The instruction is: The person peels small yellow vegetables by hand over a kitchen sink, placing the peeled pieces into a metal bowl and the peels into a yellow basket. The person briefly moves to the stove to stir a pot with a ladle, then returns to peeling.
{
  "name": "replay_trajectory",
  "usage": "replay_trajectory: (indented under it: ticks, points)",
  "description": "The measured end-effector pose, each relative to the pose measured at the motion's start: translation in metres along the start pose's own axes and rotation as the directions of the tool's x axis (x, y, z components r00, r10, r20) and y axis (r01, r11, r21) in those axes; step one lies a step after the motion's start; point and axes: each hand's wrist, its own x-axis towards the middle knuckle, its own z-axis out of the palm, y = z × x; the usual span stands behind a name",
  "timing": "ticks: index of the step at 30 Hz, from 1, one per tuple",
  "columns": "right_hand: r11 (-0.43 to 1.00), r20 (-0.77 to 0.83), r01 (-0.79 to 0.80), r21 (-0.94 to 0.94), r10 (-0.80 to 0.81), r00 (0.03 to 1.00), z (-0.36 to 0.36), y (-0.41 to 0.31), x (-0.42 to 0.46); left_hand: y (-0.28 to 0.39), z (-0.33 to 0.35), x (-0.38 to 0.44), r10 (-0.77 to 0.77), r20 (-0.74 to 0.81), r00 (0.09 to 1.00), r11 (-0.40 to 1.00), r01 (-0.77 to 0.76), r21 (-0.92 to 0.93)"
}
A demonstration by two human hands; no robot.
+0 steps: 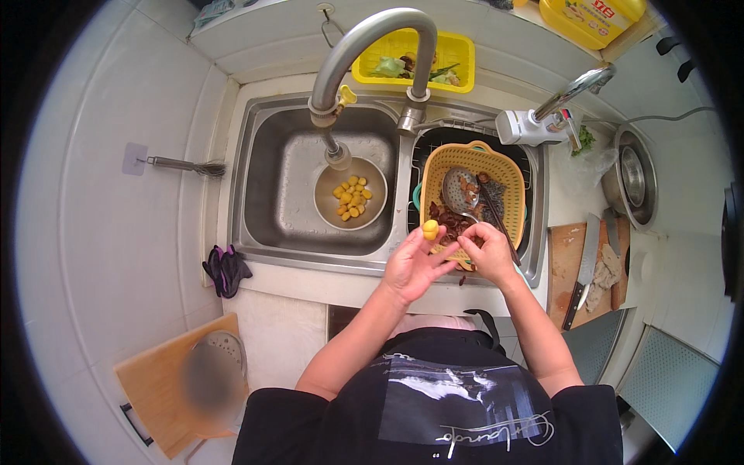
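My left hand (410, 264) holds a peeled yellow chestnut (430, 229) between thumb and forefinger, the other fingers spread. Close to its right, my right hand (487, 251) has thumb and forefinger pinched together; whether a scrap is between them is too small to tell. Both hands are over the near edge of a yellow plastic colander basket (511, 168). Inside it lie brown shell pieces (447, 221), a slotted metal skimmer (460, 189), dark chopsticks (494, 206) and a grey mesh scrubber (494, 197). A steel bowl (325, 203) in the left basin contains several peeled chestnuts (351, 197).
The tall faucet (372, 35) arches over the left basin (273, 174). A smaller faucet with white heater (523, 128) juts in at the right. A kitchen knife (587, 256) lies on a cutting board (564, 244). Behind the sink stands a yellow tray (469, 64) with vegetable scraps.
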Motion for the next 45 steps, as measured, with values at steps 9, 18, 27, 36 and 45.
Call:
replay_trajectory:
  ticks: [9, 18, 27, 36, 45]
  points:
    - [0.988, 0.142, 0.057, -0.146, -0.036, 0.989, 0.018, 0.054, 0.014, 0.106, -0.076, 0.027, 0.46, -0.567, 0.684, 0.854, -0.164, 0.494]
    - [0.926, -0.112, -0.162, -0.342, 0.13, 0.985, -0.022, 0.07, 0.038, 0.152, -0.135, 0.061, 0.515, -0.63, 0.581, 0.797, -0.055, 0.602]
    - [0.736, 0.067, 0.05, -0.676, -0.006, 0.998, -0.021, 0.067, -0.011, 0.121, -0.08, 0.03, 0.61, -0.454, 0.649, 0.677, -0.129, 0.725]
    - [0.392, -0.052, -0.04, -0.919, -0.02, 0.998, -0.027, 0.095, -0.054, 0.154, -0.08, -0.02, 0.807, -0.354, 0.473, 0.537, -0.338, 0.773]
    - [0.801, 0.208, -0.597, -0.035, 0.59, 0.78, -0.049, 0.042, -0.073, 0.167, -0.073, -0.04, 0.864, -0.335, 0.375, 0.483, -0.431, 0.762]
